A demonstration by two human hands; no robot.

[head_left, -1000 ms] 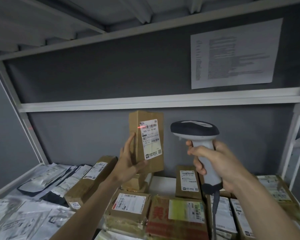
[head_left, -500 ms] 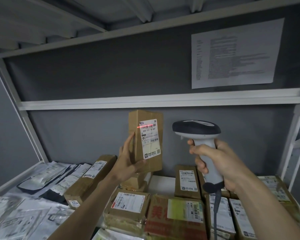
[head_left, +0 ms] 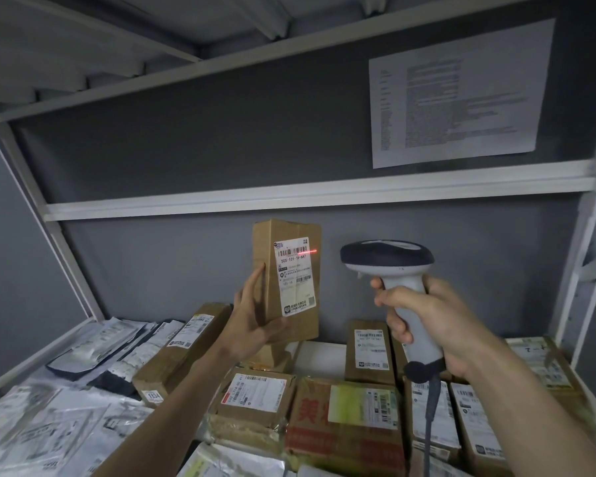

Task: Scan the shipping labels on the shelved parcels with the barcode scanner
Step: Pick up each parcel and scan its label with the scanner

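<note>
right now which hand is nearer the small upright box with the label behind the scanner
Right. The right hand, gripping the scanner, is just in front of the small box. The left hand is further left, holding up the parcel.

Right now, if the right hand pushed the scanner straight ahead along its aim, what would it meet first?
Probably the upright brown cardboard parcel in the left hand: the red laser line from the grey-and-white barcode scanner in the right hand lands on its white label's right edge. Depth is uncertain.
</note>
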